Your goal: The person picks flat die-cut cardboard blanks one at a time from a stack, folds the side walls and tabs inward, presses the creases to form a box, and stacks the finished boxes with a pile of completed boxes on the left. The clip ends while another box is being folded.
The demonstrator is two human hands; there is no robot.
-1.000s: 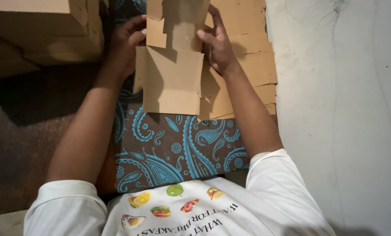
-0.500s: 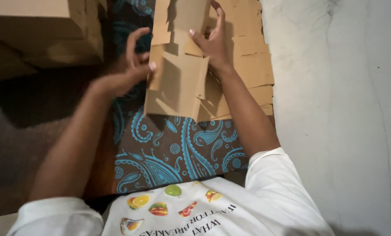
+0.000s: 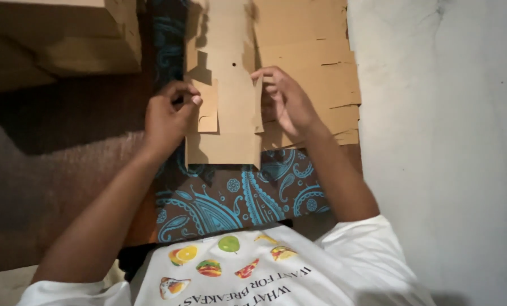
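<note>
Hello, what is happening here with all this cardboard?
A person is seated over a brown cloth with a blue paisley pattern and works on a flat die-cut cardboard piece. The left hand pinches a small flap on the piece's left edge, and the right hand grips the right edge, whose side flap stands folded up. Beneath lies a stack of flat cardboard sheets. Cardboard boxes sit at the upper left, and a pale wall runs along the right.

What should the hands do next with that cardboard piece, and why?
Probably fold the side flaps inward. The left hand pinches the small left flap and the right hand presses the right edge of the flat cardboard cutout, which is not yet box-shaped.
</note>
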